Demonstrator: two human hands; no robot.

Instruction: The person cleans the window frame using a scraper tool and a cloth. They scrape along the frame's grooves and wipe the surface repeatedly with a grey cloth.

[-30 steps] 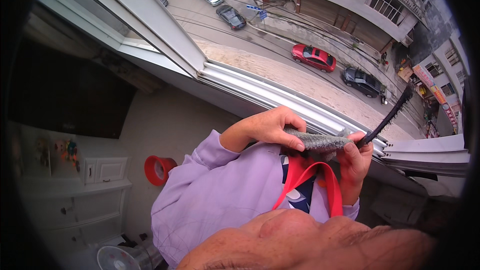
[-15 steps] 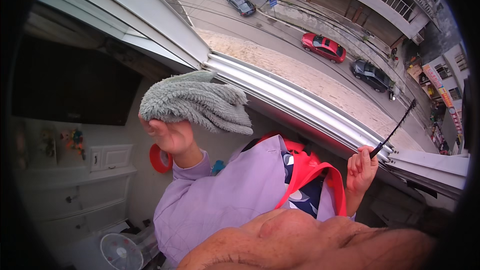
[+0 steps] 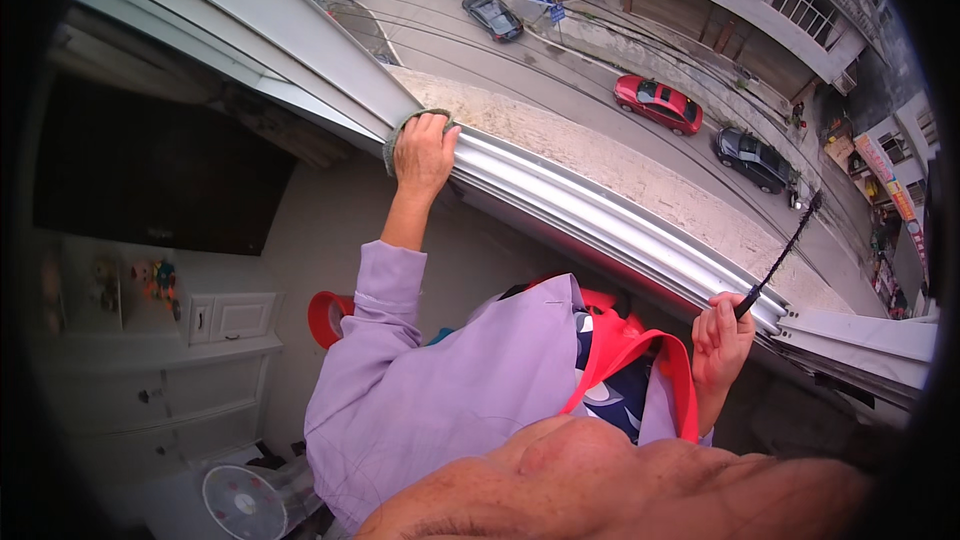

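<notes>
My left hand (image 3: 424,158) presses a grey-green fluffy cloth (image 3: 391,152) onto the left end of the white window track (image 3: 560,185), where it meets the upright frame. Most of the cloth is hidden under the palm and fingers. At the track's right end, my right hand (image 3: 720,342) is closed around the handle of a thin black bristle brush (image 3: 785,255). The brush points up and outward over the sill, its bristled tip in the air.
The window frame (image 3: 270,30) slants across the upper left. Outside lie a rough ledge (image 3: 520,120) and a street with several cars far below. Indoors are a dark television (image 3: 150,165), a white cabinet (image 3: 240,318), a red bucket (image 3: 326,319) and a fan (image 3: 243,503).
My left hand has moved up and to the right, bringing the cloth from the air down onto the track's left corner. My right hand and the brush have barely moved.
</notes>
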